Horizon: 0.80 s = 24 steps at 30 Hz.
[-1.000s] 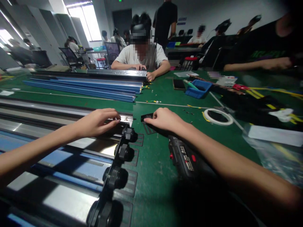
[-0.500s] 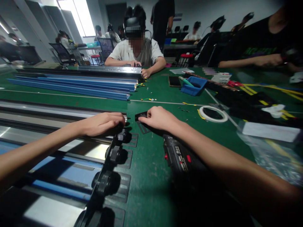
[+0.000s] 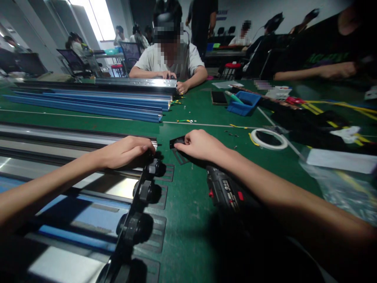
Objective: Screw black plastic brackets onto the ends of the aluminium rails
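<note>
My left hand [image 3: 129, 151] rests over the right ends of the metal profiles [image 3: 118, 186], its fingers bent down at the far end of a row of black knob-like fittings [image 3: 146, 191]. Whatever lies under those fingertips is hidden. Across a small gap, my right hand [image 3: 200, 143] is closed, with thumb and fingers pinching a small black end plate [image 3: 176, 141] just above the table. Part of that plate is covered by the fingers. Beneath my right forearm lies a black power tool [image 3: 225, 188] with red buttons, partly in shadow.
Blue profiles [image 3: 118, 110] lie across the green table [image 3: 188, 208], with a person [image 3: 172, 59] working behind them. To the right are a blue bin [image 3: 243, 104], a phone [image 3: 218, 98], a white ring [image 3: 269, 139], a white box [image 3: 341, 161] and plastic film [image 3: 347, 192].
The view has shifted slightly, so the table things sit a little differently. Both hands keep nearly the same places, and the right one still pinches the end plate.
</note>
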Tool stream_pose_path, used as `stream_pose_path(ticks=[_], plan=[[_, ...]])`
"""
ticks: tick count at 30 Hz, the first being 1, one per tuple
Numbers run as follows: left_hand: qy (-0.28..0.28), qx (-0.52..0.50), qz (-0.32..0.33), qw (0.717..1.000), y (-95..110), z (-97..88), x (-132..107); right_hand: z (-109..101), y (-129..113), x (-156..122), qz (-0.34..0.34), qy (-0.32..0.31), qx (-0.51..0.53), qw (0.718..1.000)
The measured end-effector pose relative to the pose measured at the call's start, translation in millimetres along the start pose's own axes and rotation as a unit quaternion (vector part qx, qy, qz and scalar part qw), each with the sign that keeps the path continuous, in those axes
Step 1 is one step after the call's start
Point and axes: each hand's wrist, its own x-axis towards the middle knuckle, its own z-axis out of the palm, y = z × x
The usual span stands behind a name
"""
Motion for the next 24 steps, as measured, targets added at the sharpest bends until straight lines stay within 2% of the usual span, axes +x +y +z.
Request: stream_pose_path(ticks=[2, 5, 8, 10, 14, 18, 24], plan=[[0.053, -0.001, -0.014, 0.998, 0.7, 0.1, -2.0, 2.1, -0.3, 0.6, -0.019, 0.004, 0.007, 1.000], [0.170, 0.057, -0.033, 0.983, -3.5, -2.0, -5.2, 4.8, -1.7, 1.6, -0.042, 0.007, 0.015, 0.999], [0.223, 0.154, -0.047, 0.962, -17.7, -7.1, -6.3, 5.8, -2.8, 2.4, -0.068, 0.000, 0.027, 0.997], [0.212, 0.186, -0.061, 0.957, -30.4, -10.1, -5.2, 6.3, -3.3, 3.2, -0.099, -0.009, 0.045, 0.994], [0.157, 0.168, -0.085, 0.969, -48.3, -10.1, -0.6, 9.1, -5.7, 6.2, -0.149, -0.026, 0.080, 0.985], [0.115, 0.153, -0.108, 0.976, -49.3, -7.2, 2.4, 13.2, -11.5, 9.6, -0.182, -0.049, 0.104, 0.977], [0.116, 0.161, -0.112, 0.974, -45.1, -7.0, 2.6, 17.6, -19.1, 14.1, -0.195, -0.060, 0.123, 0.971]])
